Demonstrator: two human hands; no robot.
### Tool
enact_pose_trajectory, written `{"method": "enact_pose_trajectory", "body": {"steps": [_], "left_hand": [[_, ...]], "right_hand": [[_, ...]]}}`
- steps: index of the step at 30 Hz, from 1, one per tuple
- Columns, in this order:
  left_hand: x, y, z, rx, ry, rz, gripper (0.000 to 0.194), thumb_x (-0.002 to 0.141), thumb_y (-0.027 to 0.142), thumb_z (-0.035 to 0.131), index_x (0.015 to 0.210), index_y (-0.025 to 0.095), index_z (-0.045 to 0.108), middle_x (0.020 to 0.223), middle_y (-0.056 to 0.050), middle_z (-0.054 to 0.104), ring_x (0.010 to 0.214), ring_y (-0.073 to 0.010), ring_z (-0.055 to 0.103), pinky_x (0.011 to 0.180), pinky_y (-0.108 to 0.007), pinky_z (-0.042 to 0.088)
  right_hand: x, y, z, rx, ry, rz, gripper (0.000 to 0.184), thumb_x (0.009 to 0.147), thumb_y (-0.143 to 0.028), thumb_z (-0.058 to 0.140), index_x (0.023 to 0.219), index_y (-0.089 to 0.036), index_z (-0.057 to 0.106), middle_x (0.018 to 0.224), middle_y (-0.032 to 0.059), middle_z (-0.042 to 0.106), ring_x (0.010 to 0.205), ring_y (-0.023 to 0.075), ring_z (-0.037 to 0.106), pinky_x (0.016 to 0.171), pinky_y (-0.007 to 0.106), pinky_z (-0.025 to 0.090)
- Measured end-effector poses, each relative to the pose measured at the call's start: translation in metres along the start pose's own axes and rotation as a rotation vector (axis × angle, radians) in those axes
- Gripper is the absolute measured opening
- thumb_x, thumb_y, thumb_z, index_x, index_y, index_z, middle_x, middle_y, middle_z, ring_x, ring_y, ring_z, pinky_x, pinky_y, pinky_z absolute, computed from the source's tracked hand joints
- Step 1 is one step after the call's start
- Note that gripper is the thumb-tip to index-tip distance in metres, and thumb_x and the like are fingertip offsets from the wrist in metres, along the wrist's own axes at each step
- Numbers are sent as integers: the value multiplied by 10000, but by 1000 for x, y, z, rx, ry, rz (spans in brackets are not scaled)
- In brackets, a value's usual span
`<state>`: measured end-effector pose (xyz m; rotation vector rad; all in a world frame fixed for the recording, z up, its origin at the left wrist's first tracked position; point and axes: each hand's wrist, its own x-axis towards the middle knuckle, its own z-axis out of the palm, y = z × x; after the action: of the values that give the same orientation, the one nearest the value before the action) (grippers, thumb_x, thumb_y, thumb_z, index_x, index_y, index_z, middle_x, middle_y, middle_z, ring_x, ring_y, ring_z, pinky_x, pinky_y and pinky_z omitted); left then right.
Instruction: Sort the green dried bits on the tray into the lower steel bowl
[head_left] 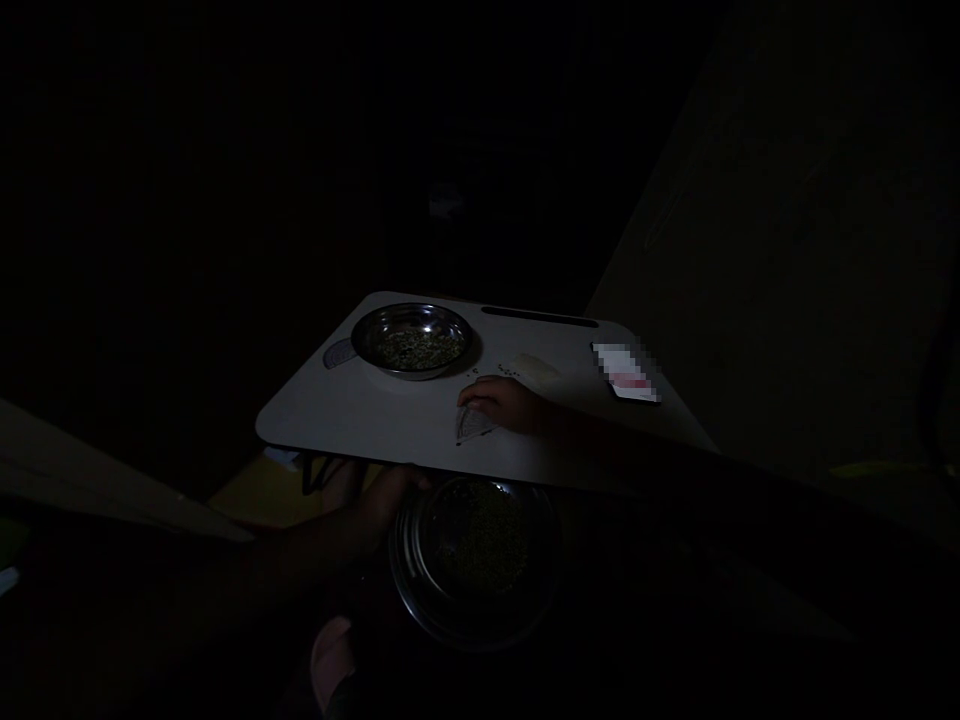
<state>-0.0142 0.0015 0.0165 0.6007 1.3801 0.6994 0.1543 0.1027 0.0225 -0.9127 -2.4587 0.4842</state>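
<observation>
My right hand rests over the white table, its fingers curled together and tips pointing down; anything they hold is too small or dark to make out. Beneath it a fan-shaped printed pattern shows on the tabletop. Small grains lie scattered just beyond the fingers. Below the table's near edge, my left hand is closed at the upper left rim of a large steel bowl, its fingers mostly in shadow. Greenish grains lie inside that bowl. A second steel bowl with pale and green bits stands on the table.
The white table has a dark slot along its far edge. A phone lies at the right, its screen blurred. Near the grains is a pale flat piece. A wall rises at right; the surroundings are very dark.
</observation>
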Motion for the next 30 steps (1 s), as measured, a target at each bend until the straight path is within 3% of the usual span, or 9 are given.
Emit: {"method": "enact_pose_trajectory", "body": {"steps": [3, 7, 9, 17, 21, 23, 25, 28, 30], "left_hand": [[7, -5, -3, 24, 90, 73, 99, 487, 100, 445, 424, 146, 505, 346, -6, 490, 328, -128, 430, 365, -248, 323], [18, -12, -9, 50, -76, 40, 80, 509, 174, 464, 443, 147, 502, 361, -2, 476, 361, -138, 450, 379, -252, 326], [18, -13, -10, 62, -42, 33, 80, 506, 177, 466, 430, 155, 483, 350, 4, 461, 335, -128, 423, 362, -250, 308], [10, -9, -8, 66, 41, 7, 82, 509, 199, 474, 438, 162, 488, 361, -11, 477, 333, -130, 425, 373, -260, 319], [10, -9, -8, 58, 10, -4, 92, 513, 201, 469, 430, 164, 487, 356, -15, 477, 326, -129, 422, 369, -259, 321], [9, -8, -7, 71, 2, -19, 99, 510, 185, 464, 415, 165, 485, 355, -21, 483, 325, -133, 426, 365, -261, 322], [5, -5, -3, 79, 65, 23, 100, 492, 149, 466, 393, 166, 476, 348, -19, 480, 326, -133, 427, 361, -259, 319], [-1, -2, 3, 58, 154, 96, 98, 467, 108, 467, 388, 167, 471, 342, -9, 477, 334, -138, 435, 359, -259, 319], [-4, -1, 5, 46, 152, 97, 86, 468, 109, 466, 403, 164, 482, 349, -8, 484, 343, -145, 445, 367, -265, 328]], "right_hand": [[-12, -11, 1, 27, -46, 0, 192, 730, -126, 415, 818, -161, 582, 777, 24, 567, 739, 105, 502, 693, 242, 381], [-31, -29, 2, 77, -91, -14, 201, 740, -143, 405, 841, -135, 579, 771, 43, 568, 725, 105, 509, 666, 236, 390], [-37, -32, 0, 104, -79, 15, 200, 740, -153, 407, 849, -149, 574, 804, 38, 577, 743, 102, 516, 669, 232, 394], [-43, 12, -23, -63, 238, 325, 196, 735, -220, 405, 825, -164, 570, 833, 36, 601, 773, 138, 538, 683, 274, 400], [-57, 20, -30, -157, 227, 368, 211, 744, -260, 387, 808, -165, 565, 791, 39, 605, 721, 146, 546, 629, 265, 407], [-68, 15, -30, -185, 195, 403, 206, 739, -255, 391, 827, -171, 557, 787, 39, 606, 710, 151, 549, 612, 263, 407], [-78, 7, -26, -192, 178, 437, 215, 745, -243, 373, 853, -181, 549, 788, 39, 608, 696, 150, 552, 598, 258, 407], [-86, -8, -16, -158, 163, 441, 232, 756, -256, 354, 867, -191, 548, 819, 39, 606, 723, 150, 551, 616, 259, 408], [-87, -19, -7, -117, 137, 407, 231, 750, -263, 364, 877, -199, 546, 825, 33, 605, 728, 149, 551, 627, 263, 410]]}}
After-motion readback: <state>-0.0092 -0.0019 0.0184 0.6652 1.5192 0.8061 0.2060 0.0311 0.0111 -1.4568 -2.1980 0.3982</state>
